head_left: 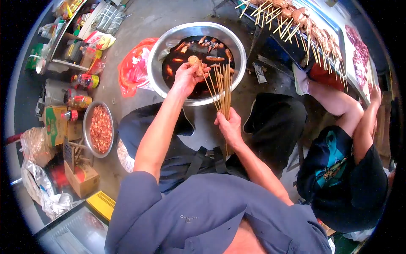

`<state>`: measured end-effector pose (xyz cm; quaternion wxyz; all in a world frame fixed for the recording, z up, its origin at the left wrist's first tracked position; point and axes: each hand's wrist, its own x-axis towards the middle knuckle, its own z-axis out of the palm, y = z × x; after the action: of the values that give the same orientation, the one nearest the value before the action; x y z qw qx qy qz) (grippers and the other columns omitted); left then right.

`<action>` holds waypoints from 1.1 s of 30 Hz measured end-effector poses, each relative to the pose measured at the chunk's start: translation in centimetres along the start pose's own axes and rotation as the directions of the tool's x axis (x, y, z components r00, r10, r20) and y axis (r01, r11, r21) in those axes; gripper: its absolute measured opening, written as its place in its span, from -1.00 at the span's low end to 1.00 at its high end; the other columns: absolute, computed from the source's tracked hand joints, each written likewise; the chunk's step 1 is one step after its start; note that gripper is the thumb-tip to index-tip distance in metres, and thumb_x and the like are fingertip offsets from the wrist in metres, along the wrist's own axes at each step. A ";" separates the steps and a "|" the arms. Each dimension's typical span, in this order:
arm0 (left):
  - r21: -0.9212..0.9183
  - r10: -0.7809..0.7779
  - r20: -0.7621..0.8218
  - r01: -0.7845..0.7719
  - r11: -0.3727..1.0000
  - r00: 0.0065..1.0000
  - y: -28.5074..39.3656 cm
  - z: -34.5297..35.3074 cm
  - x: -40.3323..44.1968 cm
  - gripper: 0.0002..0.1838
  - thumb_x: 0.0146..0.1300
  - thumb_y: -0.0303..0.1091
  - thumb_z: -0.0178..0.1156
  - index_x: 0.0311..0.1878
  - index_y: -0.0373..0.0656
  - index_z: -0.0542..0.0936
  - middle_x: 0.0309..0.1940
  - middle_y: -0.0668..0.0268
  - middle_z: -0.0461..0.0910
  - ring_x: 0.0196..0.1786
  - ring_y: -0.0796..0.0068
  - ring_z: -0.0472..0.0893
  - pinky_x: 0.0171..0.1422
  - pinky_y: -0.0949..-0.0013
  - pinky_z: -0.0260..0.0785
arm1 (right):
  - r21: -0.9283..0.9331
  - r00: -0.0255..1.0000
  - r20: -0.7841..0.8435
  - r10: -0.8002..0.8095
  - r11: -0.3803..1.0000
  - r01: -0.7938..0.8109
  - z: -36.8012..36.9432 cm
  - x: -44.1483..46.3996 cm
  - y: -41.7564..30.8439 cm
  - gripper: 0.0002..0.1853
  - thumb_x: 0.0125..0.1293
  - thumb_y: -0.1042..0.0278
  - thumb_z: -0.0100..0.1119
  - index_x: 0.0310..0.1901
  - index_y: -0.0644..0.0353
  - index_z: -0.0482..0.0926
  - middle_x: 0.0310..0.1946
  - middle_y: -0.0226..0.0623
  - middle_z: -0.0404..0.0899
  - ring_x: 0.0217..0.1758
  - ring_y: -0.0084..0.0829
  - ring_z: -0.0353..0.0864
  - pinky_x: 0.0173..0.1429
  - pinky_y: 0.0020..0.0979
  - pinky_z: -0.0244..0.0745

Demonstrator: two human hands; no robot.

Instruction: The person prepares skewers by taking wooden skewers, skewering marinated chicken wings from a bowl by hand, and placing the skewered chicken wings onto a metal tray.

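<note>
My left hand (188, 80) is closed around a brown, oblong piece of meat (195, 63) above the basin. In my right hand (230, 126) is a bundle of thin wooden skewers (221, 91), gripped near the lower ends. Their upper ends fan out over the near right side of the basin, close to the meat. The large metal basin (154, 76) stands on the floor between my legs, with dark liquid (194, 50) and several reddish-brown pieces in it. Whether a skewer tip touches the held meat I cannot tell.
A red plastic bag (134, 70) lies left of the basin. Further left are a bowl of chopped reddish food (100, 129), sauce bottles (84, 80) and a cardboard box (82, 178). Skewered meat (300, 17) lines a table at upper right. Another person (338, 169) sits at right.
</note>
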<state>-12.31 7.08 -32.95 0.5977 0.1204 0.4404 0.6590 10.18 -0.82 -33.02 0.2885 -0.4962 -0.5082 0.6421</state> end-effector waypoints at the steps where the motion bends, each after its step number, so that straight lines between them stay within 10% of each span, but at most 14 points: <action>1: 0.020 0.005 -0.006 -0.005 1.000 1.000 0.0 0.0 -0.1 -0.77 0.38 -0.47 0.01 0.03 -0.33 0.31 -0.10 -0.03 0.54 -0.08 0.08 0.65 -0.11 0.18 0.62 | 0.004 1.000 0.008 -0.011 1.000 0.011 -0.1 0.0 0.1 -0.85 0.28 0.33 0.11 -0.29 0.25 0.48 -0.58 -0.36 0.57 -0.50 -0.52 0.55 -0.38 -0.41 0.45; 33: 0.173 -0.071 0.114 0.050 0.984 0.991 -3.7 2.7 -3.0 -0.76 0.26 -0.50 0.13 -0.01 -0.28 0.45 -0.21 0.14 0.62 -0.24 0.26 0.68 -0.18 0.22 0.63 | 0.143 0.988 -0.153 -0.028 0.988 0.050 1.4 1.4 -0.7 -0.90 0.27 0.41 0.09 -0.31 0.25 0.45 -0.60 -0.40 0.51 -0.58 -0.56 0.45 -0.48 -0.47 0.35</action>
<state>-7.17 5.23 -32.91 0.6305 0.1969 0.4617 0.5921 8.33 0.17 -32.83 0.3741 -0.5108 -0.4461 0.6326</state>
